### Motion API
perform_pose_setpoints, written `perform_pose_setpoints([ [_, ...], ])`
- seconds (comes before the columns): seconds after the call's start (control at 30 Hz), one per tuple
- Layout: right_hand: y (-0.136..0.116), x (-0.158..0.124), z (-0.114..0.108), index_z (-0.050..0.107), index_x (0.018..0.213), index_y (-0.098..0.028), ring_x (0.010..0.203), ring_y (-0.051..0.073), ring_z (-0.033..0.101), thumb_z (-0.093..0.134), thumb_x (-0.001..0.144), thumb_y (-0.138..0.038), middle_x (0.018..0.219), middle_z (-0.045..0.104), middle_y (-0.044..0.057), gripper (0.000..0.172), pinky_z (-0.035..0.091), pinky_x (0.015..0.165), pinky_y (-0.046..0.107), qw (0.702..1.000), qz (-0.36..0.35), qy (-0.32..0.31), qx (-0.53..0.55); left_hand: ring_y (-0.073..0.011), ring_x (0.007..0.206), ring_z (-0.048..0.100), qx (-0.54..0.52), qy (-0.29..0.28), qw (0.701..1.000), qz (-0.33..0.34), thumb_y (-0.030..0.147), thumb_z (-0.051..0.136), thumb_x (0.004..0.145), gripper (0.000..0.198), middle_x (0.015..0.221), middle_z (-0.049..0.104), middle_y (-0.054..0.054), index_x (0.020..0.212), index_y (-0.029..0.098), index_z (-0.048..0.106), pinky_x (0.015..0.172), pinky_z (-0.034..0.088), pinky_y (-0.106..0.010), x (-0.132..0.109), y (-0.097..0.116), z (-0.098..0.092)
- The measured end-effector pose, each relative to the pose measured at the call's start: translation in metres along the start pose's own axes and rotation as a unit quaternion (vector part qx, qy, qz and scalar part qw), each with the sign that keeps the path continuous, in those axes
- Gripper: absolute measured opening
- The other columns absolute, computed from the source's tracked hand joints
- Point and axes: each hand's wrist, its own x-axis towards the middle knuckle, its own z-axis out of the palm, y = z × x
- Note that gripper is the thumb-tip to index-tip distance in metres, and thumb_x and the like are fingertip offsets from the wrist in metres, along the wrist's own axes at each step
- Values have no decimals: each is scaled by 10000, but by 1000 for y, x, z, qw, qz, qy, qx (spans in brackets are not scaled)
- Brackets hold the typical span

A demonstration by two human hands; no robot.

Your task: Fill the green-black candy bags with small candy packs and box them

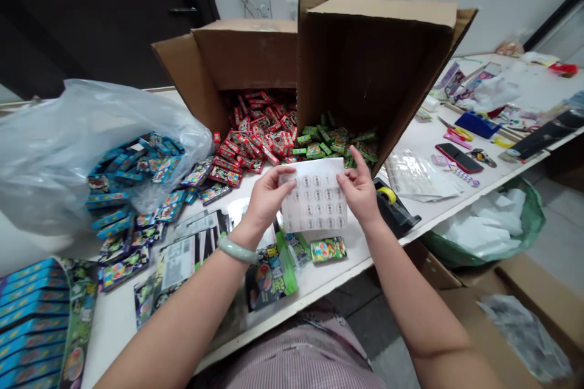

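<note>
Both my hands hold up a white sticker sheet (314, 197) printed with rows of round labels, above the white table (114, 316). My left hand (266, 197) pinches its upper left edge, and a pale green bangle sits on that wrist. My right hand (360, 188) pinches the upper right edge with the index finger raised. Below the sheet lie small colourful packets (327, 249) and dark printed bags (269, 273).
Two cardboard boxes on their sides spill red packets (255, 134) and green packets (337, 140). A clear plastic bag (68, 146) holds blue packets. A tape dispenser (395, 206) sits right of my hand. Phone (458, 158), scissors and clutter lie far right; a green-lined bin (488, 225) stands below.
</note>
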Motion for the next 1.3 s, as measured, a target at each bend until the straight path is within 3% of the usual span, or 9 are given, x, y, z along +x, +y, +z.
perform_pose_setpoints([
  [0.13, -7, -20, 8, 614, 1151, -240, 820, 170, 616, 567, 828, -339, 987, 677, 46, 341, 512, 725, 298, 999, 33, -21, -2, -135, 740, 591, -48, 11, 998, -42, 240, 775, 606, 392, 877, 670, -20, 978, 169, 670, 686, 469, -261, -22, 2, -15],
  [0.23, -10, -34, 11, 655, 1087, -205, 906, 198, 639, 634, 791, -369, 1064, 691, 72, 339, 517, 794, 336, 994, 87, -61, 16, -153, 784, 595, 34, 21, 999, -23, 260, 748, 666, 430, 932, 677, -43, 1075, 167, 652, 732, 473, -293, -38, -3, -26],
  [0.37, -24, -47, 10, 683, 1031, -189, 795, 185, 625, 669, 776, -330, 1004, 695, 82, 292, 507, 761, 344, 993, 54, -70, -82, -167, 778, 562, 241, 33, 964, 106, 273, 656, 788, 183, 842, 633, -29, 949, 197, 700, 779, 450, -329, -59, 3, -36],
  [0.47, -37, -54, 7, 711, 877, -197, 804, 191, 593, 666, 780, -297, 881, 657, 66, 146, 482, 777, 350, 984, -15, -78, -161, -216, 985, 535, 315, 62, 925, 203, 255, 673, 778, 57, 946, 585, -48, 783, 210, 708, 910, 399, -365, -71, 12, -42],
  [0.6, -49, -65, 8, 663, 725, -205, 947, 210, 579, 709, 735, -339, 945, 604, 62, 142, 472, 820, 338, 991, 12, -96, -90, -197, 929, 583, 157, -8, 984, 79, 289, 655, 803, 78, 963, 613, -38, 828, 215, 653, 823, 458, -327, -86, 14, -50],
  [0.73, -53, -79, 18, 615, 794, -210, 603, 130, 551, 687, 756, -408, 700, 598, -11, 214, 453, 551, 247, 968, 172, -165, 74, -118, 619, 564, -3, -27, 997, -76, 291, 718, 753, 213, 750, 624, 20, 937, 235, 626, 576, 448, -221, -100, 10, -54],
  [0.9, -60, -90, 25, 633, 772, -206, 658, 122, 559, 695, 778, -300, 723, 618, -10, 112, 442, 614, 236, 987, 98, -126, 31, -89, 672, 557, -16, 40, 999, -12, 192, 760, 665, 92, 729, 611, 22, 704, 192, 677, 597, 428, -165, -109, 17, -53],
  [1.1, -64, -95, 25, 577, 663, -196, 575, 107, 489, 635, 844, -316, 615, 548, -24, 225, 389, 548, 233, 989, 52, -136, -35, -82, 492, 492, -79, 70, 989, -102, 242, 777, 623, 135, 589, 594, 33, 723, 200, 695, 477, 392, -184, -115, 22, -52],
  [1.3, -60, -95, 28, 630, 786, -211, 708, 134, 567, 669, 806, -269, 758, 616, 2, 72, 452, 642, 243, 989, 59, -132, 19, -118, 712, 574, -49, 72, 996, 7, 189, 761, 625, 84, 743, 635, 4, 668, 195, 689, 626, 448, -198, -115, 15, -56],
])
